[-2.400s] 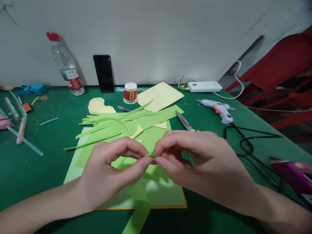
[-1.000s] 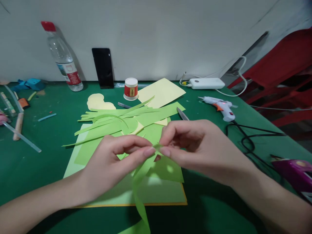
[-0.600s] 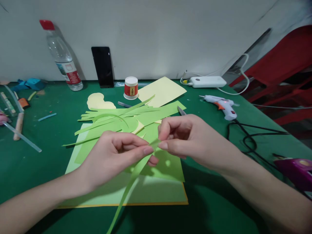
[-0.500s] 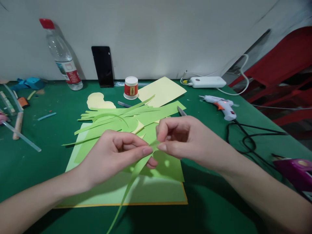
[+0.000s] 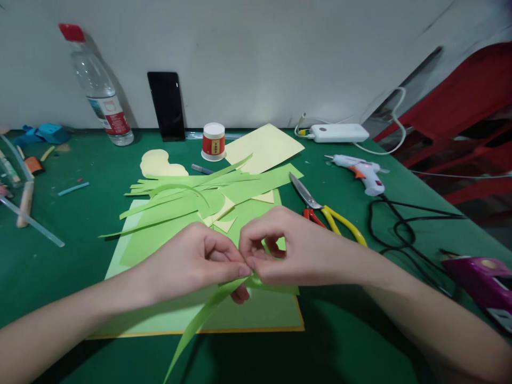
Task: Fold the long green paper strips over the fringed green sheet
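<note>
A long green paper strip (image 5: 199,318) hangs from my fingers toward the bottom edge, its upper end hidden by the fingertips. My left hand (image 5: 204,256) pinches it between thumb and fingers. Right against it, my right hand (image 5: 276,248) is closed in a pinch on the strip's end. Beneath both hands lies a stack of green paper sheets (image 5: 152,245), with cut green strips (image 5: 180,194) and pale yellow scraps (image 5: 224,224) on top. Scissors (image 5: 316,204) with red and yellow handles lie beyond my right hand, partly covered by it.
Along the wall stand a water bottle (image 5: 100,90), a black phone (image 5: 167,106) and an upturned paper cup (image 5: 213,143). A pale yellow sheet (image 5: 266,148) lies beside the cup. At right are a glue gun (image 5: 362,172) with its black cord, a white power strip (image 5: 340,132) and a purple object (image 5: 478,282).
Both hands have come lower and closer together, the right moving left and down, with the strip still between them. The scissors and more yellow scraps are now uncovered.
</note>
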{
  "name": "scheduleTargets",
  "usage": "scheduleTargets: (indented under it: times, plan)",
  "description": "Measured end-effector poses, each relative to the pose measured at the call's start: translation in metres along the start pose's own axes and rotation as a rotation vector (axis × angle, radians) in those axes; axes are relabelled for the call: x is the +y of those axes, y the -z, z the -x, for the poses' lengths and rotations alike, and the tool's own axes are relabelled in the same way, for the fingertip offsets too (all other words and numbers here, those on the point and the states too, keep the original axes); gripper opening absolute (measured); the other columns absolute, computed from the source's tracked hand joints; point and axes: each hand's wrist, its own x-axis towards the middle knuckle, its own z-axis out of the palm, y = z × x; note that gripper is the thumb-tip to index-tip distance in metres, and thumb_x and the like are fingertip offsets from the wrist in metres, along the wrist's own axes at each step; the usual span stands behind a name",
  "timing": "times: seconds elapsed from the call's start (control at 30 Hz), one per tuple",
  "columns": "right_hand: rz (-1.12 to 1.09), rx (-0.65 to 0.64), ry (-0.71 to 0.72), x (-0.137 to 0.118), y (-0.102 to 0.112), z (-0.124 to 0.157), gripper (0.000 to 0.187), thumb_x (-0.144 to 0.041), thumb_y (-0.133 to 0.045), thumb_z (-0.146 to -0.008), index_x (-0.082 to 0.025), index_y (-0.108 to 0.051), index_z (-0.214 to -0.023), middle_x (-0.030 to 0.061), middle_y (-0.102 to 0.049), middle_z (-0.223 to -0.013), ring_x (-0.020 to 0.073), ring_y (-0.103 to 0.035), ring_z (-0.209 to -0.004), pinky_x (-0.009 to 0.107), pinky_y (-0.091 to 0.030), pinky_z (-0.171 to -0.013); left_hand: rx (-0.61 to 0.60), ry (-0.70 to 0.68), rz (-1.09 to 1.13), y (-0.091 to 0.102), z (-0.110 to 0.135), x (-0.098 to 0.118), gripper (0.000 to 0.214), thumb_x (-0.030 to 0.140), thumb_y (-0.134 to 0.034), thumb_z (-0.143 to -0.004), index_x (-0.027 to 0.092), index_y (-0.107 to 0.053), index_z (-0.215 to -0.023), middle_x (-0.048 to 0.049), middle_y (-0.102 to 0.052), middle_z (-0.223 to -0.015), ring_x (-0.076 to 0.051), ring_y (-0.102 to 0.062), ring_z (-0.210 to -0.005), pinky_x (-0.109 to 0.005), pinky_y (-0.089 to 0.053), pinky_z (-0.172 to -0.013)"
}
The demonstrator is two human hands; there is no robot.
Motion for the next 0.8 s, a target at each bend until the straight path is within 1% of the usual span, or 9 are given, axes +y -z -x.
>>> scheduleTargets:
  times: [0.17, 0.23, 0.3, 0.37, 0.47, 0.53, 0.6, 0.73, 0.8]
  plan:
    - [0.042, -0.058, -0.056, 0.0, 0.011, 0.006, 0.011, -0.012, -0.05, -0.063, -0.015, -0.049, -0.053, -0.0063, -0.034, -0.049, 0.0049, -0.029, -0.047, 0.02, -0.022, -0.042, -0.037, 0.083, -0.014, 0.0, 0.003, 0.004, 0.015, 0.024, -0.059, -0.073, 0.012, -0.066, -0.067, -0.0018, -0.069, -0.065, -0.004, -0.029, -0.041, -0.018, -0.02, -0.04]
    - [0.097, -0.036, -0.073, 0.0, 0.02, 0.009, 0.014, -0.01, -0.049, -0.063, -0.015, -0.045, -0.05, -0.0063, -0.032, -0.048, 0.0048, -0.027, -0.047, 0.02, -0.021, -0.043, -0.051, 0.089, -0.032, 0.001, 0.005, 0.006, 0.019, 0.027, -0.058, -0.074, 0.012, -0.066, -0.066, -0.0035, -0.069, -0.065, -0.005, -0.029, -0.041, -0.019, -0.02, -0.04]
    - [0.133, 0.025, -0.077, 0.0, 0.026, 0.011, 0.016, -0.009, -0.048, -0.066, -0.015, -0.046, -0.052, -0.0056, -0.036, -0.049, 0.0051, -0.029, -0.048, 0.02, -0.023, -0.044, -0.059, 0.088, -0.04, 0.001, 0.007, 0.006, 0.02, 0.028, -0.058, -0.075, 0.012, -0.066, -0.065, -0.0041, -0.069, -0.065, -0.006, -0.029, -0.041, -0.02, -0.021, -0.04]
    - [0.137, 0.036, -0.063, 0.0, 0.027, 0.012, 0.016, -0.013, -0.047, -0.073, -0.016, -0.053, -0.059, -0.0038, -0.045, -0.054, 0.0062, -0.034, -0.05, 0.021, -0.025, -0.045, -0.054, 0.088, -0.024, 0.002, 0.006, 0.006, 0.019, 0.027, -0.058, -0.074, 0.012, -0.066, -0.065, -0.0037, -0.069, -0.065, -0.006, -0.031, -0.042, -0.019, -0.023, -0.041]
    - [0.131, -0.082, -0.019, 0.0, 0.021, 0.01, 0.018, -0.022, -0.047, -0.081, -0.016, -0.06, -0.071, -0.0017, -0.052, -0.062, 0.0078, -0.041, -0.056, 0.021, -0.028, -0.049, -0.04, 0.092, -0.022, 0.002, 0.003, 0.004, 0.016, 0.026, -0.061, -0.072, 0.012, -0.067, -0.067, -0.0035, -0.069, -0.065, -0.005, -0.032, -0.042, -0.019, -0.021, -0.041]
    - [0.125, -0.141, 0.014, 0.0, 0.016, 0.008, 0.021, -0.026, -0.047, -0.083, -0.015, -0.061, -0.072, -0.0015, -0.053, -0.063, 0.0078, -0.042, -0.058, 0.021, -0.03, -0.052, -0.028, 0.079, -0.025, 0.003, 0.001, 0.003, 0.018, 0.028, -0.062, -0.072, 0.012, -0.067, -0.07, -0.0039, -0.07, -0.067, -0.006, -0.037, -0.043, -0.019, -0.021, -0.042]
    - [0.115, -0.138, 0.052, 0.0, 0.014, 0.007, 0.024, -0.027, -0.047, -0.084, -0.014, -0.06, -0.069, -0.0016, -0.052, -0.062, 0.0074, -0.042, -0.057, 0.022, -0.03, -0.052, -0.022, 0.064, -0.016, 0.003, 0.0, 0.002, 0.019, 0.03, -0.061, -0.073, 0.012, -0.068, -0.071, -0.0041, -0.07, -0.069, -0.006, -0.04, -0.045, -0.019, -0.023, -0.043]
    - [0.093, -0.091, 0.095, 0.002, 0.025, 0.007, 0.024, -0.024, -0.05, -0.083, -0.014, -0.055, -0.062, -0.0035, -0.044, -0.056, 0.0067, -0.038, -0.053, 0.022, -0.029, -0.05, -0.014, 0.054, -0.002, 0.005, 0.002, 0.005, 0.014, 0.026, -0.062, -0.073, 0.013, -0.067, -0.07, -0.0019, -0.07, -0.067, -0.004, -0.03, -0.041, -0.019, -0.02, -0.041]
    - [0.077, -0.064, 0.096, 0.005, 0.035, 0.009, 0.022, -0.022, -0.052, -0.081, -0.015, -0.055, -0.06, -0.0043, -0.042, -0.054, 0.0066, -0.036, -0.052, 0.022, -0.027, -0.049, 0.009, 0.032, 0.029, 0.006, 0.003, 0.006, 0.009, 0.023, -0.063, -0.072, 0.014, -0.066, -0.069, -0.0002, -0.069, -0.065, -0.005, -0.036, -0.044, -0.018, -0.023, -0.043]
